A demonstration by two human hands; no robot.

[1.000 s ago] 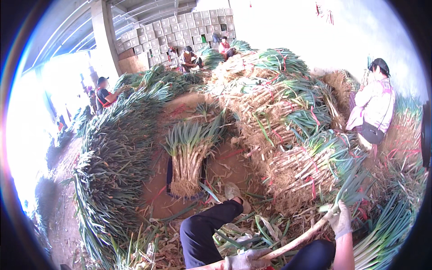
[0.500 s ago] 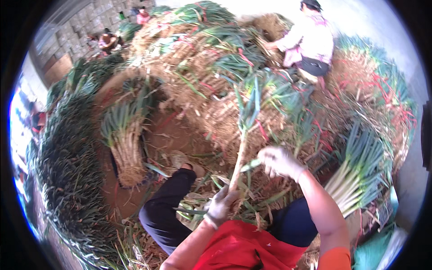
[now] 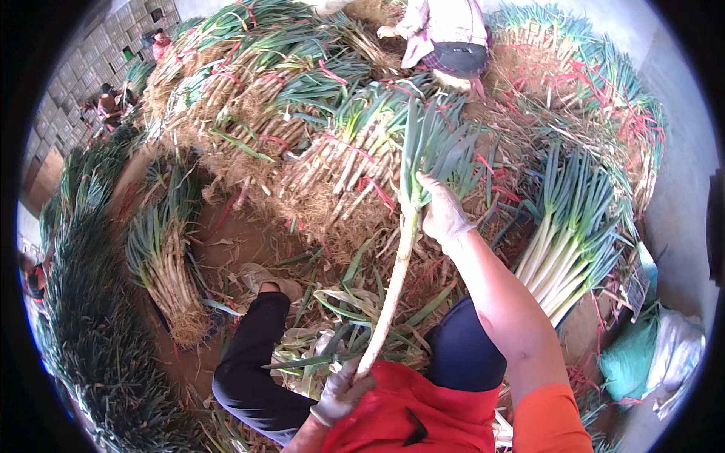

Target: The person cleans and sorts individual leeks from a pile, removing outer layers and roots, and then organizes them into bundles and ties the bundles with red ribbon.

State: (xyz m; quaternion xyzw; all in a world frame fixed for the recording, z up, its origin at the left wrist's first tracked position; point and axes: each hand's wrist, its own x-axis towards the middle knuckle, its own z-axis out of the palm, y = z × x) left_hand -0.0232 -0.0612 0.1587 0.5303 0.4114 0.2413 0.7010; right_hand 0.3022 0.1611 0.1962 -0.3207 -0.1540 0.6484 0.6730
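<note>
In front of the red apron [image 3: 377, 415] | left hand [image 3: 343, 394]: curled tightly round long green onion's [image 3: 393, 294] lower end | right hand [image 3: 444, 213]: clear earlier, now at leaf base, closure unclear | two-handed again | paler bundle [image 3: 563, 249] rightward

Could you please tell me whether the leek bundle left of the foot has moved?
No, the leek bundle stays left of the red-tied leek heap.

Floor [image 3: 253, 243] opens left of the stalk [image 3: 391, 291] — heaped bundles [image 3: 343, 167] (red-tied) block ahead.
</note>
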